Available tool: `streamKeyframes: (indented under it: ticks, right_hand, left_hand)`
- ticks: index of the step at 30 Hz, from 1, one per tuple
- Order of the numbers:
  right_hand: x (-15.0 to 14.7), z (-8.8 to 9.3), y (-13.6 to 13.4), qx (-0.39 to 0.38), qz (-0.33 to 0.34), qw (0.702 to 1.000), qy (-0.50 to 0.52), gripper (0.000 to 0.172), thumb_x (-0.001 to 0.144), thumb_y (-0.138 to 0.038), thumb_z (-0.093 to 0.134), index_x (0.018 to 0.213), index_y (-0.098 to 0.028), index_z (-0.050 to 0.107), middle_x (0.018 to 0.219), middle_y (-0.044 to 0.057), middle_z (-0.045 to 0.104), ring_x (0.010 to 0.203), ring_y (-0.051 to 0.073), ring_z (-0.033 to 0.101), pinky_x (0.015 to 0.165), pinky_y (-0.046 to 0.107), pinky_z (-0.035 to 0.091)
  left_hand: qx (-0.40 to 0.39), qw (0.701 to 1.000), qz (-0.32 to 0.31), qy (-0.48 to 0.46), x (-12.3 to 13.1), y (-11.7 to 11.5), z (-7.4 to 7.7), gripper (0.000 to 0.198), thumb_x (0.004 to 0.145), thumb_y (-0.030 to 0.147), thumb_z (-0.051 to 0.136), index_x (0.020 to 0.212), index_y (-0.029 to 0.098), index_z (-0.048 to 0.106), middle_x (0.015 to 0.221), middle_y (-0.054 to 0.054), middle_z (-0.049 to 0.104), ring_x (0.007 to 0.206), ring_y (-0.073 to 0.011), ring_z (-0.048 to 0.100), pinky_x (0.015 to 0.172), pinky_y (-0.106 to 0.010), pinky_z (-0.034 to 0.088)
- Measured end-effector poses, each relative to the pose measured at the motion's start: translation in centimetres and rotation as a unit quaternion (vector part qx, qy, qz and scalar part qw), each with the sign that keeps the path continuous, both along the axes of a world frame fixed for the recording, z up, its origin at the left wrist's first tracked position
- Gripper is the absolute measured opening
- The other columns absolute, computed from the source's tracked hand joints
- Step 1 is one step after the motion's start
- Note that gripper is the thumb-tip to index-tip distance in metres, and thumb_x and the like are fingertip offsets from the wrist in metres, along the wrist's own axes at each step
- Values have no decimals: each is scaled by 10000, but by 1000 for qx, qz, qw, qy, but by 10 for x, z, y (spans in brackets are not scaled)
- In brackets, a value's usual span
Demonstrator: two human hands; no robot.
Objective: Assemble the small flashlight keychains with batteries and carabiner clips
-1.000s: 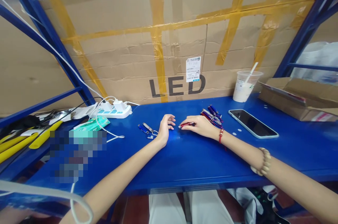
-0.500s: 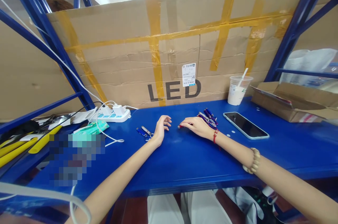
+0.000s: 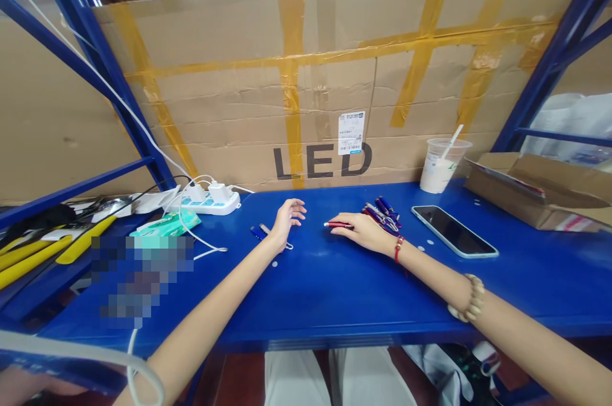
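Observation:
Between the fingertips of my right hand point(image 3: 361, 229) is a short red metal tube point(image 3: 340, 225) with a silver tip, like a keychain flashlight, held low over the blue table point(image 3: 315, 291). Just behind that hand lies a small pile of blue and red keychain tubes point(image 3: 386, 210) with metal rings. My left hand point(image 3: 287, 222) rests its edge near the tabletop, fingers loosely curved and apart, holding nothing. Beside its wrist lie a few blue and silver keychain tubes point(image 3: 259, 232), partly hidden by the hand.
On the right are a phone point(image 3: 454, 231), a plastic cup with a straw point(image 3: 440, 170) and an open cardboard box point(image 3: 540, 202). A power strip point(image 3: 210, 202), a green packet point(image 3: 165, 227) and yellow-handled tools point(image 3: 86, 241) are at left. A large cardboard sheet point(image 3: 229, 119) stands behind.
The red tube has turned in my right hand and more of it shows, silver tip pointing left. My left hand stays open. The view has shifted slightly.

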State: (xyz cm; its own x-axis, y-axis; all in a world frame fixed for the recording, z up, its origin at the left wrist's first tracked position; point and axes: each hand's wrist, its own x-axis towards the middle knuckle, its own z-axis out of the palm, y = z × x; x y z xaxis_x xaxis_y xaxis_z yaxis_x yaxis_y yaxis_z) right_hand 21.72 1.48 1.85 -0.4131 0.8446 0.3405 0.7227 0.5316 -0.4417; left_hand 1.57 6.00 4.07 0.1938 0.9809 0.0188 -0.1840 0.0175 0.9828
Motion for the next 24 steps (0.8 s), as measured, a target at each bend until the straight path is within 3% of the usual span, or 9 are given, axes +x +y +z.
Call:
streamKeyframes:
  ticks: [7,14,18,24]
  right_hand:
    - [-2,-2,0,-19,21,1000,-3,356,836,-472,520,1076,-232,627,1075,33,671,962,214,628,839,300,465]
    - [3,-4,4,-11,23,999,-19,383,891,-469,419,1096,-224,632,1136,45,647,1048,218,593,891,316,444]
    - [2,-2,3,-9,3,1000,-24,383,882,-487,426,1077,-241,646,1096,38,664,991,223,616,858,323,462]
    - [0,-1,0,-27,39,999,-11,389,864,-485,466,1123,-246,631,1158,27,638,1061,222,591,921,318,443]
  left_hand:
    - [16,997,-79,23,9,-9,-10,296,761,341,391,847,151,601,873,-78,660,815,-174,600,680,-250,384]
    - [6,999,-42,27,7,-2,-7,305,772,347,370,809,148,597,851,-86,668,806,-182,597,683,-260,377]
    - [22,999,-20,33,7,0,-9,294,757,343,376,785,156,601,840,-85,672,813,-190,600,691,-266,380]
    - [45,998,-7,45,6,3,-11,291,737,354,386,775,166,604,854,-88,673,845,-205,597,700,-278,386]
